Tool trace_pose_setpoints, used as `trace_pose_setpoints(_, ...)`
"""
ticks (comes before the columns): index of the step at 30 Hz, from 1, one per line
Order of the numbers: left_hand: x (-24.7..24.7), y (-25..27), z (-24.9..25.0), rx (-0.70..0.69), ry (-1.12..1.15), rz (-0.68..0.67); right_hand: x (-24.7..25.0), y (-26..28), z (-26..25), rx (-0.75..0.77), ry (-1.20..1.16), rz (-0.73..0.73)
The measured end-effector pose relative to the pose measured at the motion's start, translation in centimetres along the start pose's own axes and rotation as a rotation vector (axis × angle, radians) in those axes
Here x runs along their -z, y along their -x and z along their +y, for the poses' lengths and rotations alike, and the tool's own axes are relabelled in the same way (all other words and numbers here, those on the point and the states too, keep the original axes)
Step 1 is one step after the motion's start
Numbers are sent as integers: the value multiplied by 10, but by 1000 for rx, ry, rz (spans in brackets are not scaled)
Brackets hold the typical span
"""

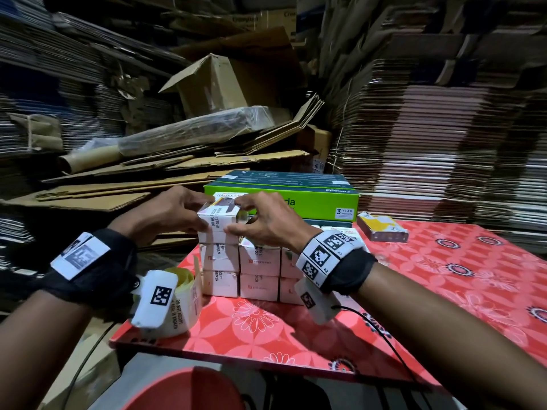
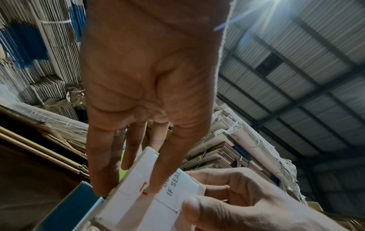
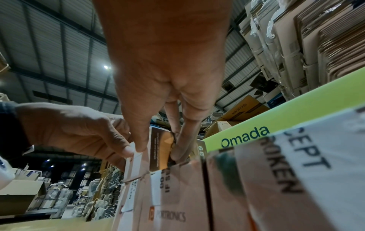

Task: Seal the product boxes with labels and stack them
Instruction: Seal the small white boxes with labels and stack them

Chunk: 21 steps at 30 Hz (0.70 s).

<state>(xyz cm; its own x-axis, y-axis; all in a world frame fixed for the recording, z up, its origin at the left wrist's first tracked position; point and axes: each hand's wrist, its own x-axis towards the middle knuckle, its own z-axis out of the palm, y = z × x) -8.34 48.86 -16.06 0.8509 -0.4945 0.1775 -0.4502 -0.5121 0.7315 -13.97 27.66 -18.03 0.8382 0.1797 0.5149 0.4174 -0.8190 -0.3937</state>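
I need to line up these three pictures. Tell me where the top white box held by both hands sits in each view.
Head: top white box centre, atop the left column of the stack.
Left wrist: bottom centre, below the left hand's fingers.
Right wrist: low centre-left, under the fingertips.
Shared landmark: green Omada box behind.

A red flowered table point(image 1: 444, 291) carries stacked white boxes point(image 1: 259, 287), a label roll point(image 1: 185, 303) at its left edge, green boxes point(image 1: 310, 199) behind, and a small yellow box point(image 1: 383, 229).
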Motion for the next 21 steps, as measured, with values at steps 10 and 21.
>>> trace_pose_setpoints(10,-4,1,-2,17,28,-7,5,6,1,-17,26,-49)
trace_pose_setpoints(21,-14,4,38,-109,-61,176,45,21,21,-50,25,13)
